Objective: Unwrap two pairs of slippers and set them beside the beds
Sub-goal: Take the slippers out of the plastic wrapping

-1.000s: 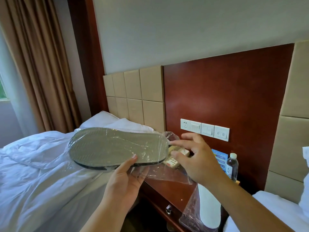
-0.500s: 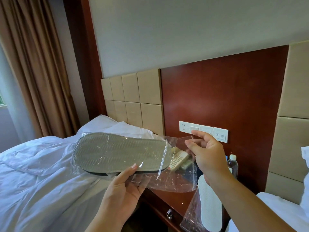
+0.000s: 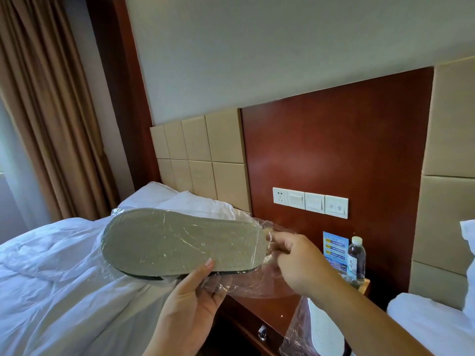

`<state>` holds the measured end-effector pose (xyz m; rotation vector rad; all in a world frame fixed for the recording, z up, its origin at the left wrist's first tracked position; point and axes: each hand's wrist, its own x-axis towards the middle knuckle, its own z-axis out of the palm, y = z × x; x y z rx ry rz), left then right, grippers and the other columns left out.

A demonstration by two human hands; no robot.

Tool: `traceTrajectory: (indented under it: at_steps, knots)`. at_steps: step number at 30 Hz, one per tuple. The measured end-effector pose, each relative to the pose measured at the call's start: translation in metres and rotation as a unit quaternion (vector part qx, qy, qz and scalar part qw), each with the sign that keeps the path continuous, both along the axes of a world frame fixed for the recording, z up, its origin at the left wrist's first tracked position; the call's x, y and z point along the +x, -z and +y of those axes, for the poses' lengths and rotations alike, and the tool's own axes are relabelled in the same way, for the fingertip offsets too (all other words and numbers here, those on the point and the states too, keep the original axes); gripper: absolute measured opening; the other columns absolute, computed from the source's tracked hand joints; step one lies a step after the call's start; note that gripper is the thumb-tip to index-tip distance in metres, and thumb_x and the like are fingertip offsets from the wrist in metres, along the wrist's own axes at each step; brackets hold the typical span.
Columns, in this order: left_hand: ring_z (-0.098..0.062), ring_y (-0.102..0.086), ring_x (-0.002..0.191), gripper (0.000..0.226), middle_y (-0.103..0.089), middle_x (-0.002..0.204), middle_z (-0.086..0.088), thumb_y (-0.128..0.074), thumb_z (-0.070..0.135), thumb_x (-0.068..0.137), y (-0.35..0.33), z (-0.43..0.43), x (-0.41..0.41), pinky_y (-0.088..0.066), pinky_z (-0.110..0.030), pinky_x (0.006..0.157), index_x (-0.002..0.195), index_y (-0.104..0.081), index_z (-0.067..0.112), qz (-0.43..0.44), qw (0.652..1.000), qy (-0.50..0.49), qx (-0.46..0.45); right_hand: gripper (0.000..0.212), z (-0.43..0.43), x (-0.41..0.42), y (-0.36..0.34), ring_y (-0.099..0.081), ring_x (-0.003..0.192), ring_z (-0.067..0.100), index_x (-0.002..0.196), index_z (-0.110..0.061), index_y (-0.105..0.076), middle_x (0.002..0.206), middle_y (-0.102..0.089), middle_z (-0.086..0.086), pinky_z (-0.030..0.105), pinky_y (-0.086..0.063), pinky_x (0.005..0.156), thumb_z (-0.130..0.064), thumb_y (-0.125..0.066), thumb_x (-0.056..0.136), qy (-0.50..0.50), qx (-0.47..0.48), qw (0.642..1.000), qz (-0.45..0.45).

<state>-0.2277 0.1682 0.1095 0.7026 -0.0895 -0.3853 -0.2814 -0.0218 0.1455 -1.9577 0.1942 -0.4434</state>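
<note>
I hold a pair of slippers (image 3: 180,240) sealed in a clear plastic bag (image 3: 246,283), grey sole facing me, above the gap between bed and nightstand. My left hand (image 3: 190,307) grips the slippers from below, thumb on the sole's lower edge. My right hand (image 3: 295,260) is at the bag's open right end, fingers pinched on the slipper's heel edge inside the plastic. A second wrapped pair of slippers (image 3: 326,330), white, stands on end at the nightstand's right side, partly hidden by my right forearm.
A white duvet covers the left bed (image 3: 64,278), with pillows (image 3: 180,201) at the padded headboard. The wooden nightstand (image 3: 259,312) carries a water bottle (image 3: 356,258) and a blue card (image 3: 335,247). Wall switches (image 3: 309,201) sit above. The right bed (image 3: 431,325) shows at the corner.
My right hand pulled the bag's loose end out to the right, then came back left and lower to the slipper's heel. The slippers stay in my left hand.
</note>
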Motion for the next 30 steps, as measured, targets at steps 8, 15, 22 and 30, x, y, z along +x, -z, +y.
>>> traceTrajectory:
  at_steps: [8,15,22,30]
  knots:
    - [-0.038,-0.061,0.101,0.028,-0.064,0.115,-0.027,-0.077,0.003,0.068,0.001,0.001,0.002,-0.058,-0.042,0.069,0.094,-0.069,-0.002,0.001,1.000,0.014,0.008,0.064,-0.010,0.000,-0.001,-0.062,0.116,0.033,0.126,-0.027,-0.065,0.126,-0.067,0.004,0.051,-0.051,0.097,0.020,-0.046,0.087,-0.245,0.344,0.905,-0.048]
    - [-0.036,-0.061,0.104,0.050,-0.062,0.125,-0.025,-0.073,0.001,0.073,0.004,0.000,0.001,-0.058,-0.042,0.071,0.121,-0.059,-0.006,0.002,0.999,0.043,0.027,0.061,-0.012,-0.002,0.001,-0.063,0.112,0.039,0.130,-0.030,-0.058,0.129,-0.063,0.008,0.055,-0.055,0.087,0.012,-0.061,0.086,-0.322,0.343,0.882,-0.017]
    - [-0.039,-0.070,0.096,0.066,-0.065,0.121,-0.029,-0.074,-0.004,0.067,0.005,0.002,-0.002,-0.059,-0.048,0.074,0.130,-0.052,-0.001,-0.024,0.997,0.055,0.046,0.056,-0.011,-0.002,0.009,-0.067,0.106,0.029,0.125,-0.032,-0.062,0.119,-0.070,0.006,0.034,-0.059,0.067,0.011,-0.059,0.088,-0.265,0.306,0.914,-0.002]
    - [-0.030,-0.073,0.090,0.040,-0.073,0.113,-0.014,-0.074,0.010,0.073,0.000,0.008,0.011,-0.060,-0.042,0.069,0.113,-0.072,0.008,-0.037,0.999,-0.021,-0.028,0.042,-0.012,0.002,0.014,-0.069,0.104,0.027,0.107,-0.036,-0.073,0.107,-0.074,-0.002,0.045,-0.060,0.079,0.001,-0.060,0.091,-0.211,0.312,0.926,-0.035]
